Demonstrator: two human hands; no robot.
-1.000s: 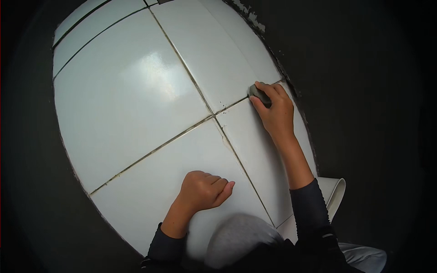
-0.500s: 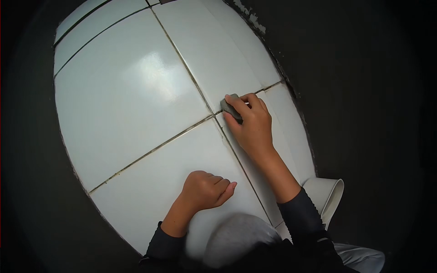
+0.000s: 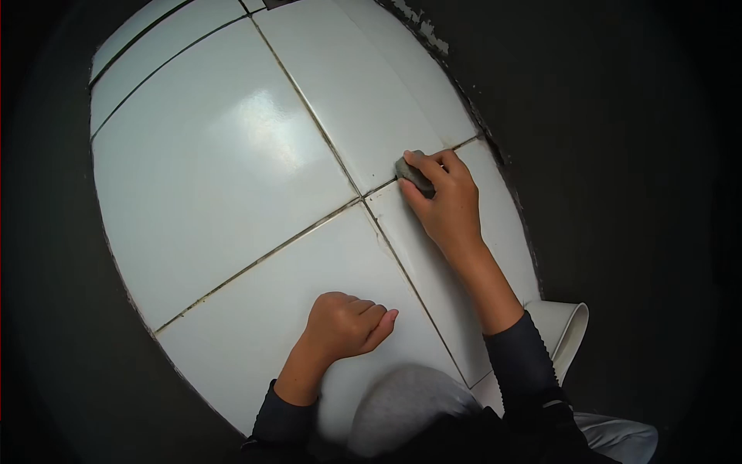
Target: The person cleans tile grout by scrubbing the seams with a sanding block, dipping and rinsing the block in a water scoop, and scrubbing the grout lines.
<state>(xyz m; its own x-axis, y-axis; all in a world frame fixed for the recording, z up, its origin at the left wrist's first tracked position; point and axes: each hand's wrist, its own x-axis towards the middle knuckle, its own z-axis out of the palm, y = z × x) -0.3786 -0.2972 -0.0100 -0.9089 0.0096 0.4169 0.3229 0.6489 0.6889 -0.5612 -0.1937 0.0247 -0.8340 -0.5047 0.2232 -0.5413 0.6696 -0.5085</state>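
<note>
My right hand (image 3: 450, 203) grips a dark grey block (image 3: 414, 172) between thumb and fingers. The block rests on the dark joint between two white tiles (image 3: 379, 93), a little right of where the joints cross. Nearer to me, my left hand (image 3: 348, 325) is closed in a fist above the lower tile. Its fingers are curled in, and whether anything is inside cannot be seen. Small dark specks lie beside the joint crossing.
A white curved container (image 3: 560, 325) lies at the right edge of the tiles, beside my right sleeve. Dark grey surface (image 3: 618, 193) borders the tiles on both sides. A grey-clad knee (image 3: 410, 406) shows at the bottom.
My right hand slid with the block down-left along the joint toward the crossing, then partway back up-right. My left hand has stayed nearly still.
</note>
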